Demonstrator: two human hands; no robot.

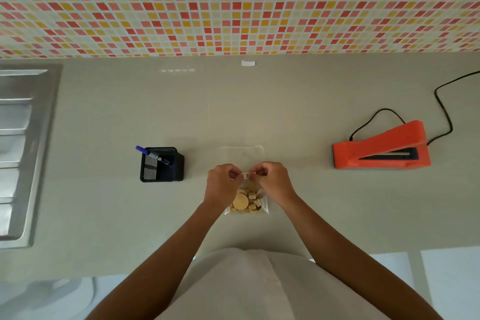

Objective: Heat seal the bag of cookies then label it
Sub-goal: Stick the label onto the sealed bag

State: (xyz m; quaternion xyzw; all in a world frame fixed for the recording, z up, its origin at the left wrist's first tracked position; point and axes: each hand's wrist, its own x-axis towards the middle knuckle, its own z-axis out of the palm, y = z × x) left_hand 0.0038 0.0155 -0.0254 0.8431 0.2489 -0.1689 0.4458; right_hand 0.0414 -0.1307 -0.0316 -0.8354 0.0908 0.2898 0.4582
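Two bare hands met at the middle of a plain grey-beige desk (pixel 298 101). The left hand (pixel 223 184) and the right hand (pixel 275 182) each pinched, fingertips closed, one end of a small white label strip (pixel 245 175) stretched between them. Directly beneath it lay a clear plastic bag (pixel 242 157) of pale round and cube-shaped cookies (pixel 245 201), flat on the desk, its empty upper part pointing away from the person.

Bare desk surrounded the bag on every side. To the left, apart from it, stood a black mesh pen holder (pixel 161 163) with a blue marker (pixel 145 152). Well off to the right sat an orange wedge-shaped heat sealer (pixel 381 147), its black cord (pixel 441 101) trailing toward the right edge. A steel sink (pixel 23 153) filled the far left. A small white paper scrap (pixel 248 63) lay by the mosaic tiled wall (pixel 233 2).
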